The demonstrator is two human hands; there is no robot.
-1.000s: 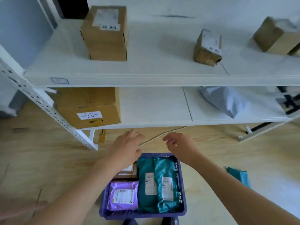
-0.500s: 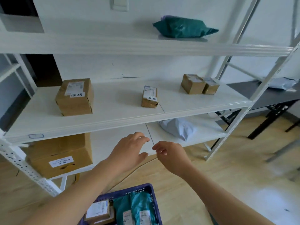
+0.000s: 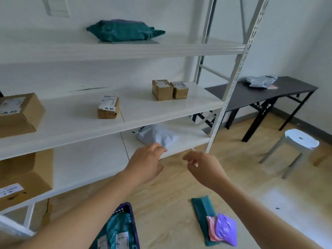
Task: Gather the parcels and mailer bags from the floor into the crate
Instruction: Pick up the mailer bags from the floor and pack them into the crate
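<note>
Left hand point(image 3: 145, 162) and right hand point(image 3: 204, 168) hovered empty, fingers loosely open; mailer bags point(image 3: 225, 229) (teal, pink, purple) lay on floor point(image 3: 170, 203).

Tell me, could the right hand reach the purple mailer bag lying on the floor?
Probably yes: the right hand holds nothing, and the purple mailer bag lies uncovered on the floor beneath that arm, nothing between.

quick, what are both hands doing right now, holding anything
Left hand: open, fingers relaxed, holding nothing.
Right hand: open, fingers loosely curled, holding nothing.
</note>
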